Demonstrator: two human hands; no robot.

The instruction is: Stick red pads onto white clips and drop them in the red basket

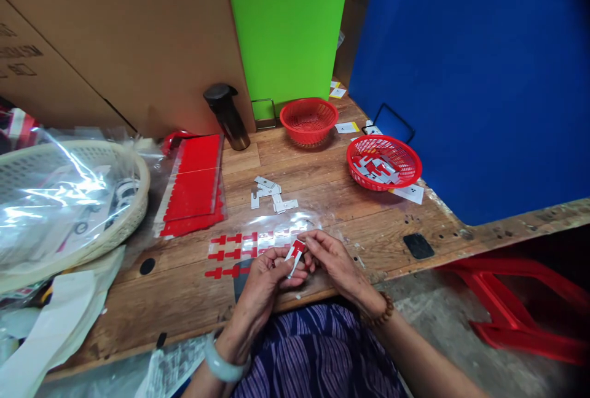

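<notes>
My left hand [267,275] pinches a small flat white piece [291,268] between thumb and fingers, tilted above the table's front edge. A red T-shaped sticker [298,247] lies over the upper end of that piece. My right hand [329,257] is closed, thumb and forefinger at the sticker's upper edge; its other fingers curl beneath and are partly hidden. Just beyond my hands is a clear sheet [251,255] carrying rows of the same red stickers, partly covered by my left hand. Farther back, several loose white pieces [266,188] lie in a small heap.
A red basket [410,161] at the right holds white pieces with red on them; another red basket [308,117] stands behind. Stacked red sticker sheets [191,183], a dark flask [227,117] and a large cream basket [138,201] under plastic are leftward. Green and blue panels stand behind.
</notes>
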